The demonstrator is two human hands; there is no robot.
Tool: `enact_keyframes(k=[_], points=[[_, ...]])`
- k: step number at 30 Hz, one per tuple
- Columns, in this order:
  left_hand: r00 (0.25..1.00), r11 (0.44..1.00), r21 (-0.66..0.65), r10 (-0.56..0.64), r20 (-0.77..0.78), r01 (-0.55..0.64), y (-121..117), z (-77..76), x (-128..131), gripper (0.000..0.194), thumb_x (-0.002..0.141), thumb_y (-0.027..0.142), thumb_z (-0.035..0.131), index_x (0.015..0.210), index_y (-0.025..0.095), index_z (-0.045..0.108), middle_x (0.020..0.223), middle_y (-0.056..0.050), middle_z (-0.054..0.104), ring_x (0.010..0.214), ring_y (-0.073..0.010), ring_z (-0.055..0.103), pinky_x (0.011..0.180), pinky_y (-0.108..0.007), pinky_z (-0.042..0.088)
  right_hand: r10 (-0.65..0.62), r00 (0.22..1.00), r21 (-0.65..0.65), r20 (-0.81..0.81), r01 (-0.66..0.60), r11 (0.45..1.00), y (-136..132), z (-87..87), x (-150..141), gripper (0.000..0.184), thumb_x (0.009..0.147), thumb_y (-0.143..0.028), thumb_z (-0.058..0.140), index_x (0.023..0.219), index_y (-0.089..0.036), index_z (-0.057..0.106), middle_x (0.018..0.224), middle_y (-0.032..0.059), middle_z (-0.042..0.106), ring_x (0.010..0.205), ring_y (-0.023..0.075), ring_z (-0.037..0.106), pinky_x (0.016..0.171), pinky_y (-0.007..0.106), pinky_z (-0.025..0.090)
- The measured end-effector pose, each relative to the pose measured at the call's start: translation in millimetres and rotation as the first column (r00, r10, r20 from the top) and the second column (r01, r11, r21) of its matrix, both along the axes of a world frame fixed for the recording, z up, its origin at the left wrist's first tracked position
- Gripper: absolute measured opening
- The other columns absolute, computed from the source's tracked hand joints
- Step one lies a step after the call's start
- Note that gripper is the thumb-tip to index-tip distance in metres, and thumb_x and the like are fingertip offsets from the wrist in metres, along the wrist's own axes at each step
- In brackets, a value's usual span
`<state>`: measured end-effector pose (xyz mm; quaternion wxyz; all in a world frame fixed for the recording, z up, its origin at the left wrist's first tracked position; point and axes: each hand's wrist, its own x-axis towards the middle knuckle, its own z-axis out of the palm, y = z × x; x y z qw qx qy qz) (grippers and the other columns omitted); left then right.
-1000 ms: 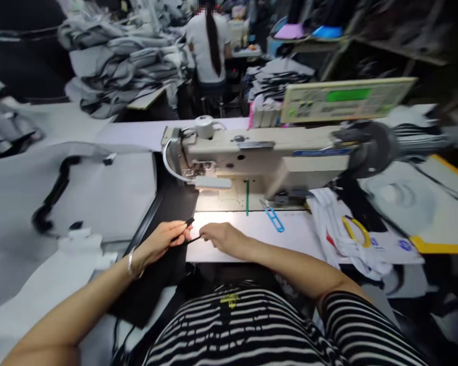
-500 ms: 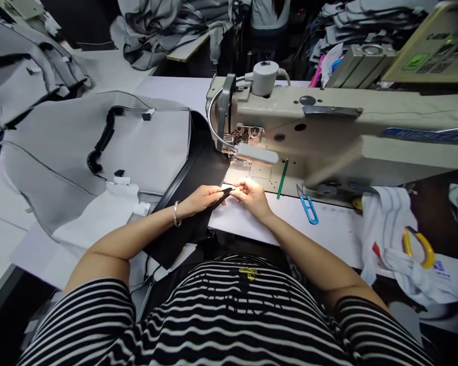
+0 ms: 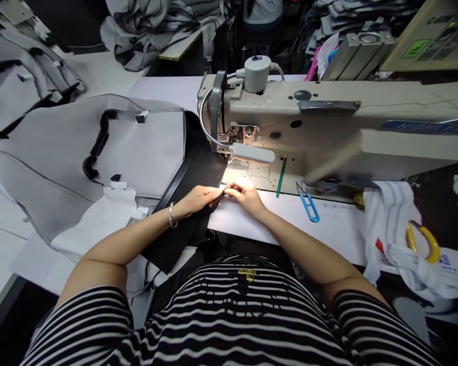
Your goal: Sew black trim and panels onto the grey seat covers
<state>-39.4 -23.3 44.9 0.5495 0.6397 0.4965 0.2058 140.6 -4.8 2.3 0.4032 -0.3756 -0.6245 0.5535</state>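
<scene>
Machine (image 3: 328,118), its blue nameplate (image 3: 423,126) reading "HIGH" before blurred letters and its panel (image 3: 445,55) marked "C-" with the remainder unclear, stands beyond left hand (image 3: 197,200) and right hand (image 3: 249,197), both pinching a small black strip (image 3: 223,190) near where black sheet (image 3: 200,168) meets white table (image 3: 248,223).

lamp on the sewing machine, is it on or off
On: the lamp throws a bright patch onto the machine bed and the right hand near it.
</scene>
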Motion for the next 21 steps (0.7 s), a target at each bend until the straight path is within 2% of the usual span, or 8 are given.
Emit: enact_keyframes(k=[6,8,10,12,15,18,19,21], points=[[1.000,0.999,0.040,0.012,-0.020,-0.011,26,0.2,-10,0.031,0.072,0.039,0.065,0.086,0.011,0.067,0.070,-0.005,0.068,0.068,-0.0164,0.064,0.067,-0.027,0.050,-0.046,0.995,0.094,0.089,0.038,0.995,11,-13.9,-10,0.025,0.087,-0.039,0.050,0.078,-0.017,0.056,0.066,-0.0011,0.059,0.054,0.0097,0.053,0.059,0.024,0.046],[0.991,0.983,0.182,-0.016,-0.131,0.040,45,-2.8,-17,0.028,0.076,0.037,0.060,0.085,0.011,0.067,0.070,-0.005,0.068,0.066,-0.0161,0.064,0.066,-0.027,0.049,-0.119,0.963,0.204,0.240,0.070,0.976,16,-20.4,-10,0.020,0.090,-0.034,0.048,0.085,-0.015,0.056,0.075,0.0027,0.062,0.062,0.0118,0.057,0.063,0.027,0.046],[0.958,0.886,0.457,0.059,-0.281,0.080,68,-9.1,-24,0.026,0.082,0.035,0.054,0.084,0.012,0.067,0.079,-0.008,0.069,0.074,-0.0167,0.063,0.071,-0.029,0.049,-0.210,0.852,0.393,0.479,0.005,0.919,17,-26.2,-9,0.015,0.090,-0.027,0.050,0.089,-0.014,0.058,0.087,0.0080,0.064,0.076,0.0161,0.058,0.070,0.030,0.045],[0.892,0.714,0.671,0.150,-0.425,0.200,91,-19.3,-28,0.028,0.087,0.032,0.045,0.085,0.013,0.066,0.091,-0.011,0.069,0.084,-0.0181,0.062,0.080,-0.033,0.047,-0.253,0.700,0.535,0.668,-0.215,0.817,13,-30.3,-10,0.014,0.089,-0.025,0.052,0.091,-0.013,0.059,0.100,0.0118,0.063,0.089,0.0204,0.055,0.074,0.034,0.041],[0.768,0.538,0.670,0.064,-0.637,0.511,117,-39.3,-27,0.031,0.091,0.025,0.036,0.088,0.014,0.065,0.098,-0.012,0.067,0.092,-0.0196,0.060,0.087,-0.036,0.044,-0.231,0.579,0.576,0.782,-0.530,0.623,-1,-33.2,-16,0.019,0.094,-0.024,0.044,0.095,-0.014,0.059,0.105,0.0116,0.060,0.089,0.0208,0.052,0.071,0.034,0.037],[0.668,0.476,0.586,-0.006,-0.744,0.656,127,-58.1,-24,0.029,0.090,0.018,0.035,0.093,0.012,0.063,0.098,-0.014,0.065,0.097,-0.0208,0.059,0.088,-0.036,0.044,-0.232,0.572,0.602,0.787,-0.632,0.488,-13,-32.0,-25,0.025,0.096,-0.017,0.033,0.099,-0.013,0.058,0.101,0.0096,0.059,0.086,0.0201,0.050,0.066,0.034,0.034],[0.657,0.480,0.580,0.011,-0.754,0.658,128,-63.1,-24,0.029,0.090,0.017,0.035,0.095,0.011,0.062,0.098,-0.015,0.065,0.099,-0.0213,0.059,0.088,-0.036,0.045,-0.250,0.575,0.615,0.779,-0.625,0.480,-14,-30.8,-29,0.026,0.096,-0.016,0.031,0.101,-0.013,0.057,0.100,0.0098,0.058,0.088,0.0206,0.049,0.065,0.034,0.034],[0.661,0.496,0.595,0.055,-0.748,0.632,128,-70.9,-26,0.029,0.090,0.019,0.035,0.099,0.010,0.061,0.098,-0.015,0.065,0.100,-0.0217,0.059,0.087,-0.035,0.046,-0.305,0.562,0.627,0.769,-0.567,0.534,-15,-27.5,-38,0.028,0.095,-0.014,0.030,0.100,-0.011,0.058,0.099,0.0116,0.057,0.090,0.0223,0.048,0.066,0.035,0.033]])
